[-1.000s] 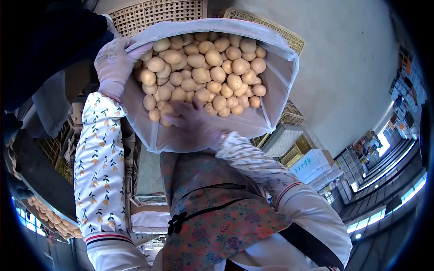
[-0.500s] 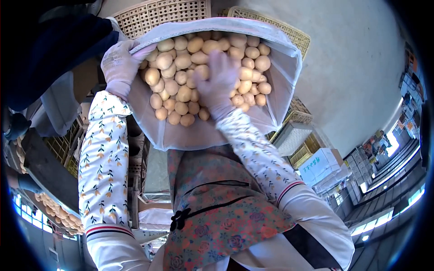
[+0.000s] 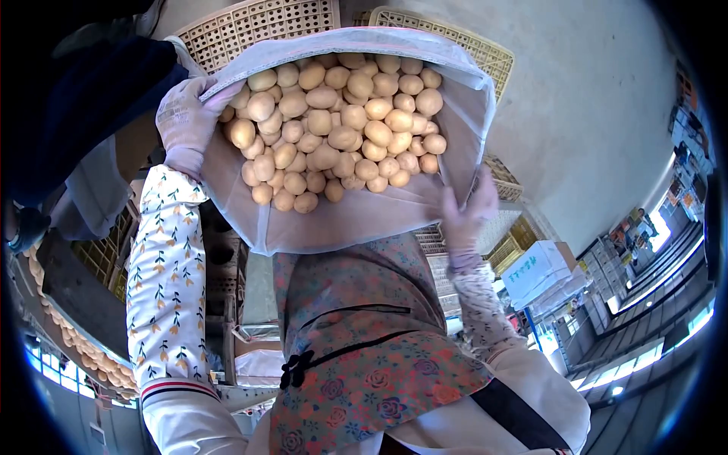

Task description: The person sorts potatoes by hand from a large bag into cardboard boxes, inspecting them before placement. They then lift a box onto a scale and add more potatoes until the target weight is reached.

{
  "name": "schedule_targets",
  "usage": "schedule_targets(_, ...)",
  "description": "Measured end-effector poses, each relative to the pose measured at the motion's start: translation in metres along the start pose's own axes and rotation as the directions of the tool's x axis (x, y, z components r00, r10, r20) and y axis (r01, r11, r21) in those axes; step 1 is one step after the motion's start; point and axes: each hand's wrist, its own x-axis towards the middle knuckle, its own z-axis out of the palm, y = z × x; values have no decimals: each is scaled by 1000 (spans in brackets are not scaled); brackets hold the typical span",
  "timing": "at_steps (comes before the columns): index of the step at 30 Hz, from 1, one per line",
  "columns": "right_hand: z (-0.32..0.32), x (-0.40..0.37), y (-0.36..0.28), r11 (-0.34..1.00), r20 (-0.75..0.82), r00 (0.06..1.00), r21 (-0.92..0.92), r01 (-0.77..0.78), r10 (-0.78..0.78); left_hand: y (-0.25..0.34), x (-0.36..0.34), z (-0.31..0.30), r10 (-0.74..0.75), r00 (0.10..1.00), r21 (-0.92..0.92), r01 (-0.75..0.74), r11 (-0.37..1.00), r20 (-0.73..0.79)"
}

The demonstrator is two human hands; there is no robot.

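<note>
A white mesh bag (image 3: 341,224) hangs wide-mouthed in front of me, with a heap of small yellow-brown potatoes (image 3: 326,136) inside it. My gloved left hand (image 3: 186,121) is closed around the bag's rim at the upper left, its thumb lying along the inside. At the lower right corner of the bag, my gloved right hand (image 3: 469,212) has its thumb and fingers apart beside the rim. Whether those fingers touch the mesh is hard to tell. No potato shows in either hand.
Two plastic crates, one beige (image 3: 262,34) and one yellow (image 3: 455,45), stand behind the bag. A white box (image 3: 535,273) is at the right. Another person's dark sleeve (image 3: 98,98) comes in at the upper left. More potatoes (image 3: 76,334) lie along a curved surface at the lower left.
My right hand has left the potatoes and moved right and down to the bag's lower right corner. The left hand keeps its hold on the rim, shifted slightly left.
</note>
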Motion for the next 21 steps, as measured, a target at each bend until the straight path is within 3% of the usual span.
schedule_targets(1, 0, -10, 18, 980, 0, 989, -136, -146, 148, -1, -1, 2, 1, 1000, -13, -1, 1000, -13)
schedule_targets(2, 15, -32, 47, 917, 46, 916, -49, -396, 398, -2, 0, 4, 1, 1000, -27, -2, 1000, -26)
schedule_targets(3, 28, -46, 66, 785, 114, 782, 26, -619, 613, -2, 1, 4, -1, 1000, -26, 1, 1000, -26)
schedule_targets(5, 34, -46, 66, 494, 529, 466, 98, -864, 709, -3, 0, 4, -10, 1000, -20, 10, 1000, -19)
schedule_targets(6, 38, -45, 66, 321, 708, 274, 70, -944, 651, -3, -2, 5, -10, 1000, -33, 9, 999, -21)
schedule_targets(10, 46, -56, 63, 49, 724, 334, 384, -922, 604, -6, 0, 7, 10, 998, -90, -15, 996, -57)
schedule_targets(11, 46, -55, 63, 111, 697, 361, 378, -919, 619, -2, -1, 2, 4, 999, -89, -9, 996, -53)
schedule_targets(13, 42, -45, 54, 317, 631, 546, 447, -836, 551, 7, -4, -7, -63, 996, -187, 74, 980, 67)
schedule_targets(15, 30, -32, 39, 383, 630, 566, 417, -824, 533, 16, -18, -11, -72, 993, -240, 94, 966, 99)
schedule_targets(17, 17, -19, 24, 482, 623, 625, 412, -774, 470, 3, -36, 5, 54, 998, -192, -61, 979, -40)
schedule_targets(19, 25, -1, 31, 638, 501, 797, 501, -585, 338, -1, -47, -4, 63, 998, -215, -61, 975, 2)
schedule_targets(21, 14, 39, 20, 599, 560, 678, 357, -716, 476, -12, -61, 0, 36, 998, -248, -46, 968, -44)
